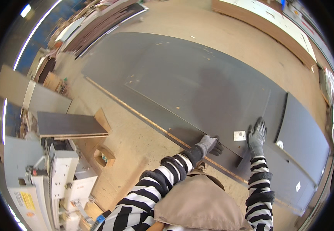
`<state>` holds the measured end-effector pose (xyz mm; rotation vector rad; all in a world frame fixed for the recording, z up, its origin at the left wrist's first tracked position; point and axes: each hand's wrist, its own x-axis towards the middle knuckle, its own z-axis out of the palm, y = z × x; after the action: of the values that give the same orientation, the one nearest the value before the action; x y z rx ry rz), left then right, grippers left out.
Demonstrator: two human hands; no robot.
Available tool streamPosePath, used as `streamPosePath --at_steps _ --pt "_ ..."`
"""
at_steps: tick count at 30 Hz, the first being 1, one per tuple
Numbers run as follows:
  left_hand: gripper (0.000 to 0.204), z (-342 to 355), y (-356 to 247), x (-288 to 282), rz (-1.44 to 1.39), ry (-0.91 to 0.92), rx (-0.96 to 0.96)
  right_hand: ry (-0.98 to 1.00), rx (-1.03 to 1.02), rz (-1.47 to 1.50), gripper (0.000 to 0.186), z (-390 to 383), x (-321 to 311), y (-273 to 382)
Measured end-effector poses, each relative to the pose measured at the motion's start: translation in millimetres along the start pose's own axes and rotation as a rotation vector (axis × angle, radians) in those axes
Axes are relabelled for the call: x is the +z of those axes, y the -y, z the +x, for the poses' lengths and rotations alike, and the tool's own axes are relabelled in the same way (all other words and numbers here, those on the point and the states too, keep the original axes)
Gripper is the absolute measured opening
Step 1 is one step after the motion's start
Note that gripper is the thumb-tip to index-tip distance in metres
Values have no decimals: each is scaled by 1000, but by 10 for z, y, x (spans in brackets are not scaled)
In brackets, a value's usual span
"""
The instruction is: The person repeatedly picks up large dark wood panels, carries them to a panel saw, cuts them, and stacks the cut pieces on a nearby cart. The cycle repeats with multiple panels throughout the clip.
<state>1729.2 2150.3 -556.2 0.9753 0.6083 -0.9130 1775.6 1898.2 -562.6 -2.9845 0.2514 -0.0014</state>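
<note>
A large dark grey panel [167,88] lies flat on top of a bigger dark grey sheet [109,57]. Both my hands wear grey work gloves with darker fingers. At the near edge of the upper panel, my left hand [210,146] is closed, its fingers bent against that edge; the fingertips are partly hidden. Further right, my right hand [257,138] rests flat on the upper panel with its fingers stretched forward. Just left of it is a white printed label [239,136] stuck on the surface. A chipboard-coloured strip [136,112] shows along the lower sheet's near edge.
More grey panels [303,134] lie at the right. A white-topped stack of boards [267,19] stands at the far right, another board stack [105,29] at the far left. A white machine [63,169] and a small cardboard box [104,156] are at the near left.
</note>
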Motion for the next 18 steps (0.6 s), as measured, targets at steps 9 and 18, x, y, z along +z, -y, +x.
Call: streamPosePath --at_steps 9,18 --pt "25 -438 124 -290 238 -59 134 -25 4 89 67 152 128 -123" --pt "24 -1610 138 -2102 -159 -309 393 -96 -22 227 64 498 561 -478"
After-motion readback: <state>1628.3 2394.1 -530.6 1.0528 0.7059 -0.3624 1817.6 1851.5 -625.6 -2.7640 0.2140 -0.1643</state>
